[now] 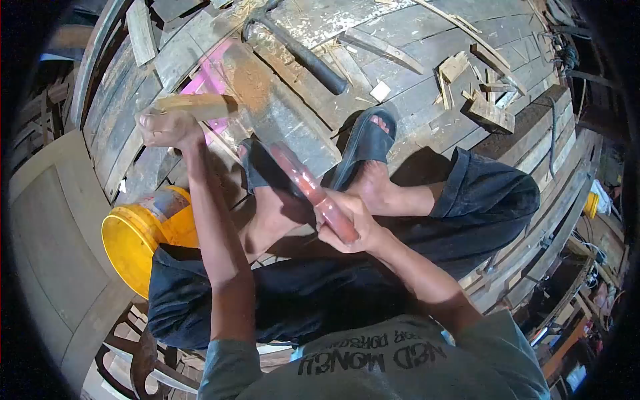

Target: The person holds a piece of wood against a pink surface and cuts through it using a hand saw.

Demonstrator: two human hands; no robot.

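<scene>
My left hand [167, 128] is closed round the near end of a short wooden piece [203, 105], which lies sideways above a wood block [287, 113] on the floor. My right hand [350, 220] grips a tool by its reddish-brown handle [305, 183]. Motion smears the tool's far end, so its kind cannot be made out; it points up and left towards the wooden piece. Brown sawdust [248, 79] covers part of the block. Beside it is a bright pink patch [212, 80], partly hidden by the wooden piece.
A dark-handled tool with a curved head [303, 57] lies beyond the block. Wood offcuts [490, 113] and chips litter the plank floor. A yellow bucket [137, 243] lies tipped at left, near a wooden panel [57, 247]. My sandalled feet [370, 140] flank the block's near end.
</scene>
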